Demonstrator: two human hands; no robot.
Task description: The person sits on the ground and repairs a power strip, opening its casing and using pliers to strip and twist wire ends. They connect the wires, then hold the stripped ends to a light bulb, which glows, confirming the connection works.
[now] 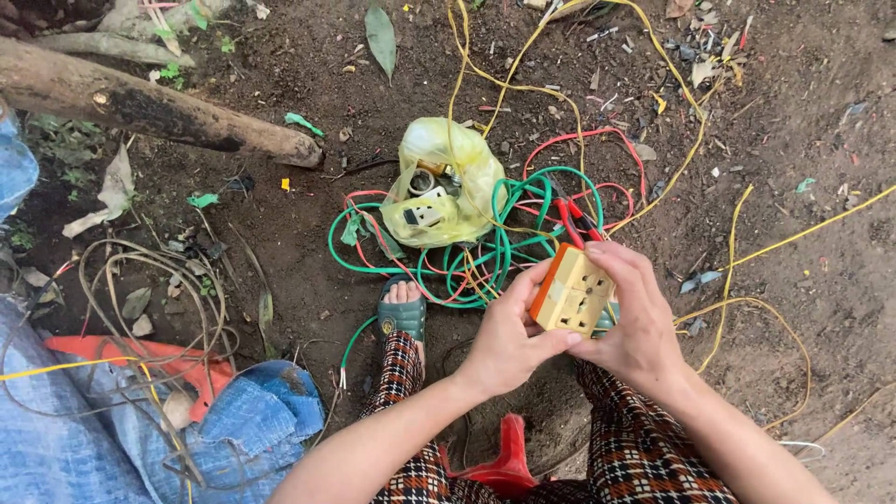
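Both hands grip a cream and orange socket block.
The left hand (509,341) and right hand (635,317) close around the socket block (571,291), held just right of the green wire coil (485,243); a yellow plastic bag (439,187) lies on the coil's left part.

crumpled yellow plastic bag (448,187) on dirt, among wires

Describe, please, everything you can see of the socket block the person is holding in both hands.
The socket block is a small boxy piece that looks like plastic, cream on its face with an orange side edge. Its face shows several dark plug slots. It is held tilted above the dirt, face up toward the camera. The left hand cups its lower left side and the right hand wraps its right side and top.
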